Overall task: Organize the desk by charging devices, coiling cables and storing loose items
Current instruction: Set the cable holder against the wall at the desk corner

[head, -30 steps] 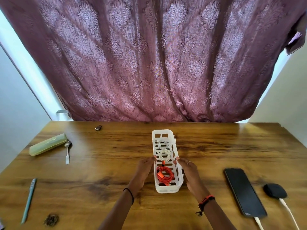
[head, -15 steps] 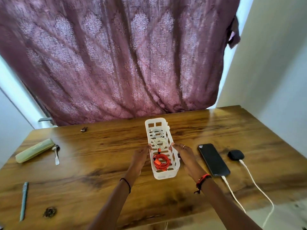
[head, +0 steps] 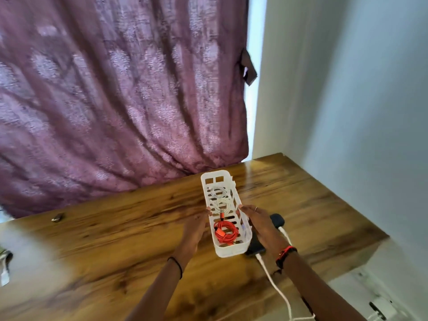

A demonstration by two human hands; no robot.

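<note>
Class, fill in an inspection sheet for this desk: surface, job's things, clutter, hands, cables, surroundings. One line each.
Surface: wooden desk, glossy.
Job's things: white basket holding coiled cables; dark phone partly hidden behind it; dark case with a white plug in it.
Clutter: small dark object near the curtain; blurred items at the left edge, unidentifiable.
Hands: left hand and right hand grip the basket's long sides.
Cables: orange coil and two white coils in the basket; white charging cable runs from the phone toward the desk's near edge.
Surroundings: maroon curtain; pale wall.
</note>
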